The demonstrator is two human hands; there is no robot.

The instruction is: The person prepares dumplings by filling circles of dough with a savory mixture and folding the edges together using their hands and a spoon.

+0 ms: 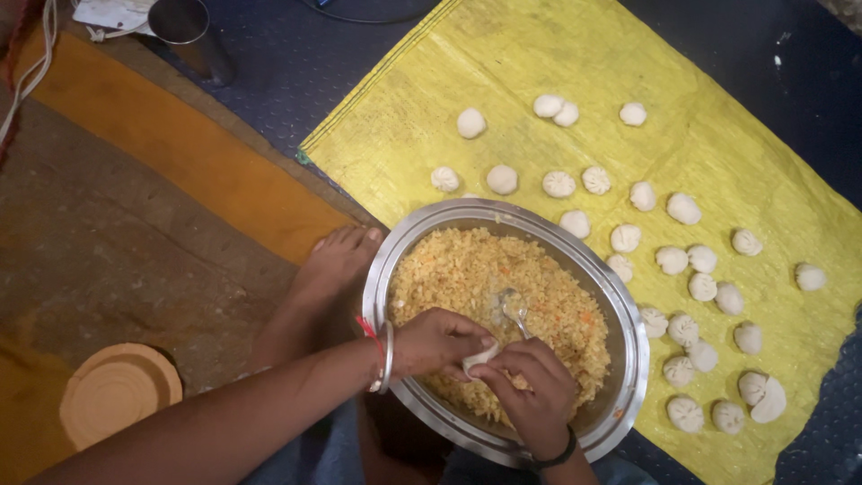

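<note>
A wide steel bowl (628,332) of yellow-orange chopped filling sits on the near edge of a yellow woven sheet (503,72). A metal spoon (514,310) rests in the filling. Over the bowl's near side, my left hand (435,339) and my right hand (534,391) meet around a small white dough wrapper (479,357), fingers pinched on it from both sides. A bangle and a red thread circle my left wrist, and a dark band my right. Several pleated white dumplings (682,328) lie on the sheet to the right and beyond the bowl.
My bare foot (328,269) rests left of the bowl on a brown and orange mat. A round wooden board (115,391) lies at the near left. A steel cup (190,34) stands at the far left. Dark blue flooring surrounds the sheet.
</note>
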